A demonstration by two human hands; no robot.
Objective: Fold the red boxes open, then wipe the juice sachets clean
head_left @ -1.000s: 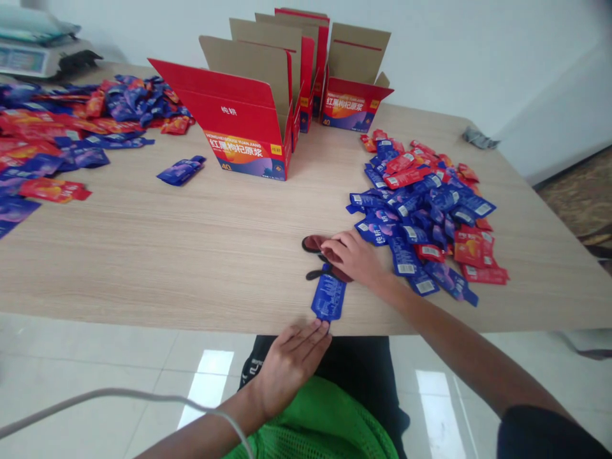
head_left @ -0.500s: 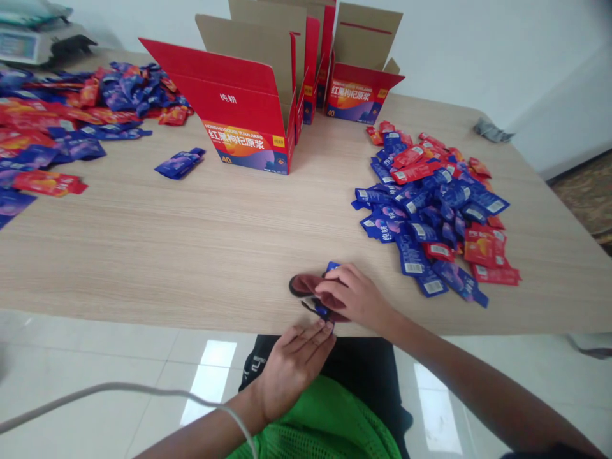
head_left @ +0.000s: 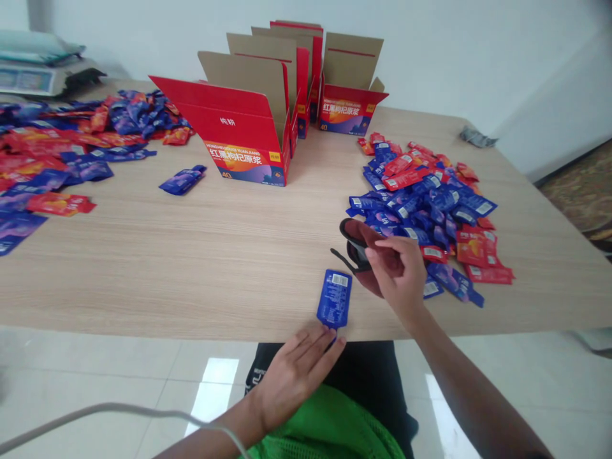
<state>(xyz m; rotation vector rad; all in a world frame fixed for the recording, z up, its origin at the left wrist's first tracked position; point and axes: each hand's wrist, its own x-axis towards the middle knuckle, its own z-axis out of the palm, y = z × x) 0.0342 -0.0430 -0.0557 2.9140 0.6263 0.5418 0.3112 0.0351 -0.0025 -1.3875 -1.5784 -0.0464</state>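
The left hand [head_left: 303, 366] rests its fingertips, nearly together, on the narrow end of a flat blue printed pouch [head_left: 333, 299] at the wood-grain table's [head_left: 215, 255] near edge; whether it pinches cannot be told. A slip could tip the pouch off. The right hand [head_left: 404, 277] pinches a brownish-red, black-rimmed piece [head_left: 354, 229]; swinging rightward could scatter the blue-and-red pouch pile [head_left: 430, 197]. Open room stretches left, towards red cardboard cartons [head_left: 248, 156].
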